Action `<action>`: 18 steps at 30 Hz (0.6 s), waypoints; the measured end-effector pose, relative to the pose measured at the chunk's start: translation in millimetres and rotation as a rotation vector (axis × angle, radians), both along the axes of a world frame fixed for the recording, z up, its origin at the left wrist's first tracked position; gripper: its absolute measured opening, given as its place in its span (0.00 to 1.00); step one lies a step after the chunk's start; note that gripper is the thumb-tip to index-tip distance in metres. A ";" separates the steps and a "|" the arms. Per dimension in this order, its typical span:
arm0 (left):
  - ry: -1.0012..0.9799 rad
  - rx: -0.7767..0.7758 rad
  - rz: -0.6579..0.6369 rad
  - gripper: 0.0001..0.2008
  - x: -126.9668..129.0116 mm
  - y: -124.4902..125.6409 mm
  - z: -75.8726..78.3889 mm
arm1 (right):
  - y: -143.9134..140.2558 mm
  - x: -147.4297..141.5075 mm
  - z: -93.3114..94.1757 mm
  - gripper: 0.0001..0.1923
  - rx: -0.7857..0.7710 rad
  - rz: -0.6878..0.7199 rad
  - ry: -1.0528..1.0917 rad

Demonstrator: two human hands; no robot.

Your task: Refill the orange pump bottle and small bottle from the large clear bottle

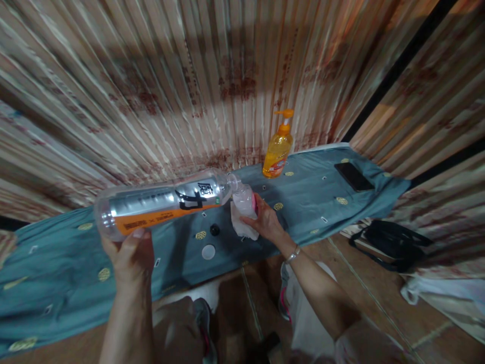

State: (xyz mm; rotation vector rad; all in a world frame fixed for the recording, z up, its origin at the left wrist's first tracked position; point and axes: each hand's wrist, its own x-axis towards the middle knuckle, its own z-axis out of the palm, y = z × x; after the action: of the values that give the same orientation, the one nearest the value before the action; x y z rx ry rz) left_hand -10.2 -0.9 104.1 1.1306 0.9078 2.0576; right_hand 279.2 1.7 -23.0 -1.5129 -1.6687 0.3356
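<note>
Above a long bench (56,283) draped in teal cloth: one large clear bottle (162,202) with a silver-and-orange label, held nearly on its side, neck pointing right. Left hand (131,253) under the bottle's base, grip clamped around it from below. Right hand (265,220) at the bottle's mouth, grip closed on one small clear container (244,201) wrapped in a white cloth (244,227), the bottle's neck touching or just at that container; contact hard to tell. On the cloth beneath, two small round caps: one black (214,230), one white (208,252), near each other. Further back, one orange pump bottle (278,149) standing upright against the wall. To its right, one dark phone (354,176) lying flat. One black bag (394,242) on the floor beside the bench's right end.
</note>
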 end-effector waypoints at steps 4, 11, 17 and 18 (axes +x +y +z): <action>-0.019 0.001 -0.012 0.20 -0.9 0.8 -0.6 | -0.8 0.6 1.6 0.42 -0.008 0.010 0.014; -0.010 -0.011 0.000 0.20 1.6 1.0 3.5 | -1.1 0.7 3.9 0.41 -0.025 0.021 0.023; 0.056 -0.020 0.023 0.24 4.0 1.5 5.4 | -0.9 1.5 3.0 0.41 -0.019 0.023 0.006; 0.068 -0.018 0.028 0.24 4.9 1.4 6.4 | -0.9 1.6 3.2 0.41 -0.014 0.022 0.004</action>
State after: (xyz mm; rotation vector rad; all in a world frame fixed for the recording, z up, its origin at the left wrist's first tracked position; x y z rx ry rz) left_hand -5.3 0.4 110.5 1.1913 0.9786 2.0403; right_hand 280.8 0.8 -19.8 -1.5045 -1.6840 0.3628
